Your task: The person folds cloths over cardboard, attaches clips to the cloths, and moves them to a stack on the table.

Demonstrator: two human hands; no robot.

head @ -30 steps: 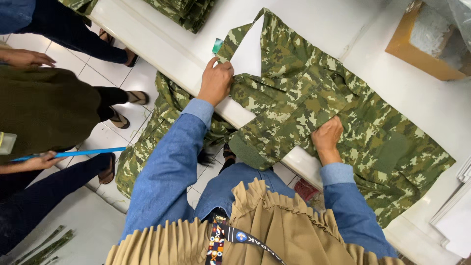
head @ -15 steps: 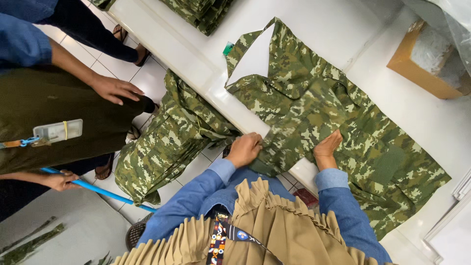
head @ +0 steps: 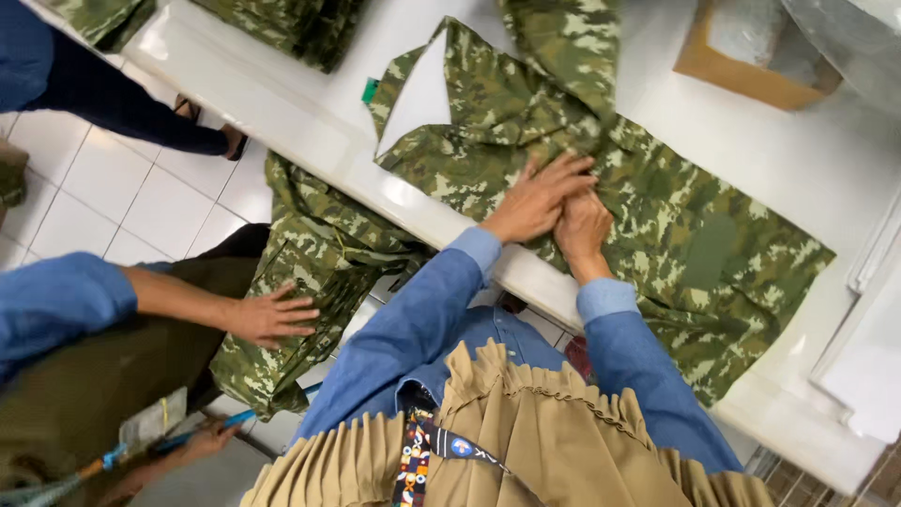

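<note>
A camouflage shirt (head: 694, 244) lies spread on the white table (head: 826, 169), its collar and a small green tag (head: 371, 90) toward the far left edge. Both my hands meet at the middle of the shirt, where the cloth bunches into folds. My left hand (head: 537, 199) lies with fingers stretched flat on the fabric and partly over my right hand (head: 584, 231). My right hand's fingers curl into the gathered cloth beneath it. Both my sleeves are blue.
A second camouflage garment (head: 314, 253) hangs off the table's near edge, and a co-worker's hand (head: 272, 315) rests on it. More folded camouflage pieces (head: 291, 28) are stacked far left. A cardboard box (head: 741, 70) stands top right, with white sheets (head: 873, 357) at right.
My left hand has moved from the table's edge up to my right hand at the shirt's middle. The co-worker's hand has come down onto the hanging garment.
</note>
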